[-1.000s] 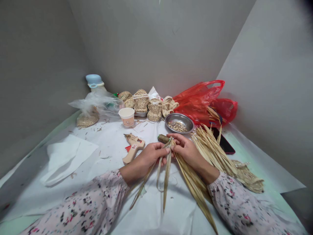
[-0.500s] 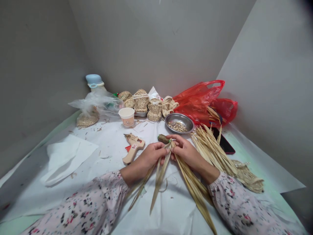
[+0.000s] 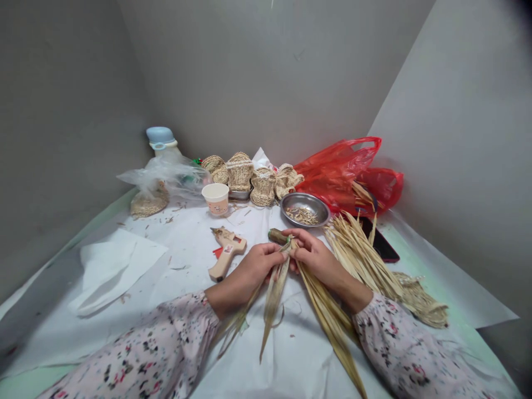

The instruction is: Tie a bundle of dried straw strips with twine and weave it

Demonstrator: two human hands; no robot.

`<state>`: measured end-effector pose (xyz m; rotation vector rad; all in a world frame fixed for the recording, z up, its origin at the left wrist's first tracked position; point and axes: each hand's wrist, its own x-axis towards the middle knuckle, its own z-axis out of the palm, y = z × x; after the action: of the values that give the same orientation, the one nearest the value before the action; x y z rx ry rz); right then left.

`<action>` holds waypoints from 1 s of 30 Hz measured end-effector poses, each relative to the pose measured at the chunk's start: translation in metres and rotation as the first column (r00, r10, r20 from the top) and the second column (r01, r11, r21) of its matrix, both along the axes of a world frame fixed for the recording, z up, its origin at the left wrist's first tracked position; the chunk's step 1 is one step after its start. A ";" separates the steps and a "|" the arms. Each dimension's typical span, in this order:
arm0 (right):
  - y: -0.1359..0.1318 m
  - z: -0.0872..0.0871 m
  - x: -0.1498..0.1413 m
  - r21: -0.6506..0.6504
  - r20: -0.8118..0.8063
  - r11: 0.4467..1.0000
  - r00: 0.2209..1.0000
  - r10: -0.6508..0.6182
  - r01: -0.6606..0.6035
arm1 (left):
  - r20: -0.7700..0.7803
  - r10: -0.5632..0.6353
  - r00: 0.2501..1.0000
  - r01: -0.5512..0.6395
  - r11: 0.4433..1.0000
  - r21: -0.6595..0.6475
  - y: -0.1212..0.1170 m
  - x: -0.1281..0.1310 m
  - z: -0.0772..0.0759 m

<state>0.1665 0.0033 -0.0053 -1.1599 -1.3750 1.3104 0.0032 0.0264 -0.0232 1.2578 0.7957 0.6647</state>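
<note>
My left hand (image 3: 249,271) and my right hand (image 3: 318,257) meet at the middle of the table, both pinched on a bunch of dry straw leaves (image 3: 274,293) bound around a short brown stick (image 3: 277,236). The loose leaf ends hang down toward me, some between my wrists, a longer sheaf under my right forearm. A beige glue gun (image 3: 225,255) lies just left of my left hand.
A steel bowl (image 3: 305,208) with scraps, a paper cup (image 3: 216,197) and several small woven baskets (image 3: 251,180) stand at the back. A pile of straw (image 3: 366,255) and a dark phone (image 3: 382,244) lie right, a red plastic bag (image 3: 349,172) behind, white paper (image 3: 112,266) left.
The loose leaves between my hands have swung left and gathered closer together. My hands have stayed almost where they were.
</note>
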 end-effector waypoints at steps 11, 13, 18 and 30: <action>0.000 0.000 -0.002 -0.005 0.032 1.000 0.999 -0.014 0.014 | -0.098 0.017 0.995 -0.011 0.998 0.064 0.000 -0.001 0.005; 0.000 -0.001 -0.003 0.002 0.024 1.000 1.000 -0.013 0.013 | -0.092 0.014 0.996 -0.008 0.998 0.063 0.000 -0.001 0.003; 0.000 -0.003 -0.004 0.013 0.021 1.000 1.000 -0.004 0.003 | 0.011 0.000 1.000 0.000 1.000 -0.008 0.001 0.000 0.002; 0.001 -0.006 0.000 0.006 -0.016 1.000 1.000 0.009 -0.009 | 0.046 0.073 0.996 -0.067 0.989 -0.133 0.002 -0.001 0.013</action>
<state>0.1670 0.0045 -0.0110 -1.1384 -1.3731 1.3178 0.0022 0.0284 -0.0104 1.0940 0.8315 0.6874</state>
